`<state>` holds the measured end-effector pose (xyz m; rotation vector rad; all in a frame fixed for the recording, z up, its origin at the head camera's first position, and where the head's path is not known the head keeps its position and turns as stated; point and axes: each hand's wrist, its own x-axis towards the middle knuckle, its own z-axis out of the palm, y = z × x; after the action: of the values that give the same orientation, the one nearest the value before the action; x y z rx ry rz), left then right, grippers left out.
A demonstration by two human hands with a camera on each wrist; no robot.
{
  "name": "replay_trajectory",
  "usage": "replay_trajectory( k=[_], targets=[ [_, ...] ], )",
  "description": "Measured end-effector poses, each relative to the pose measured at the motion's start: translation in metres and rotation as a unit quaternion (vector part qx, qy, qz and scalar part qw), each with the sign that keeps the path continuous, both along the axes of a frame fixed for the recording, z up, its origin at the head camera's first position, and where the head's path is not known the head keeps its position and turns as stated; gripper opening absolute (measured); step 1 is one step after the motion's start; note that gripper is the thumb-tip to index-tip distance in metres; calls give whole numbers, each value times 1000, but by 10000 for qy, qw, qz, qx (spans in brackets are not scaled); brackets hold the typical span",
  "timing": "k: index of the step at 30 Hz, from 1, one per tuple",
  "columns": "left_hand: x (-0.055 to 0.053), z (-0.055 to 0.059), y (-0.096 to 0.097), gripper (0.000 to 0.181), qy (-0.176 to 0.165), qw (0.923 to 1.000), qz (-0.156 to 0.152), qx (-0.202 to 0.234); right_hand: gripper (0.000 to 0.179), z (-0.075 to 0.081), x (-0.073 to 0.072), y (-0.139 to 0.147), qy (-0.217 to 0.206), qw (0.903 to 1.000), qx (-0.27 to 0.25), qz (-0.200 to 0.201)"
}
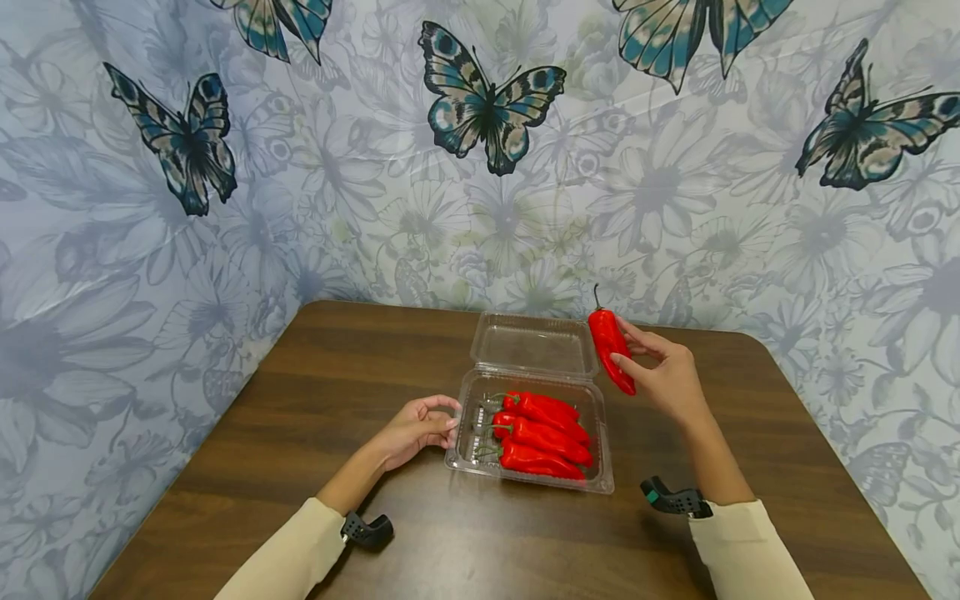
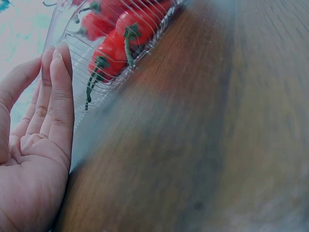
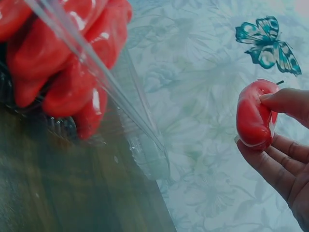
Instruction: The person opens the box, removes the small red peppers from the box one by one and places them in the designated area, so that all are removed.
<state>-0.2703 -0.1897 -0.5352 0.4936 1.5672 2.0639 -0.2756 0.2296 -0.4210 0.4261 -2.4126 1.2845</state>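
Note:
A clear plastic clamshell container (image 1: 468, 471) lies on the table with its lid (image 1: 532, 343) folded back. Several glossy red peppers (image 1: 543, 437) with green stems lie inside, stems toward the left. At the container's left side, my left hand (image 1: 416, 432) touches the wall with mostly straight fingers; the left wrist view shows these fingers (image 2: 62, 96) against the clear plastic. My right hand (image 1: 660, 371) pinches one red pepper (image 1: 611, 350) between thumb and fingers, raised beside the lid's right edge with the stem upward. In the right wrist view this pepper (image 3: 253, 116) appears end-on.
The brown wooden table (image 1: 360, 358) has rounded far corners. Behind it hangs a floral backdrop (image 1: 352, 208) printed with blue butterflies (image 1: 491, 108). Black wrist straps (image 1: 367, 531) sit at the pale sleeves (image 1: 296, 546).

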Motion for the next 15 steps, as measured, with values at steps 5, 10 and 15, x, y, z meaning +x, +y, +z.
replay_trajectory(
  k=[5, 10, 15],
  targets=[
    [1, 0, 0, 24, -13, 10000, 20, -48, 52, 1, 1, 7, -99, 9997, -150, -173],
    [2, -2, 0, 23, -35, 10000, 16, -66, 51, 3, 0, 13, -49, 9993, -239, -287],
    [1, -1, 0, 22, -22, 10000, 0, -7, 51, 7, 2, 17, -91, 9987, -336, -386]
  ],
)
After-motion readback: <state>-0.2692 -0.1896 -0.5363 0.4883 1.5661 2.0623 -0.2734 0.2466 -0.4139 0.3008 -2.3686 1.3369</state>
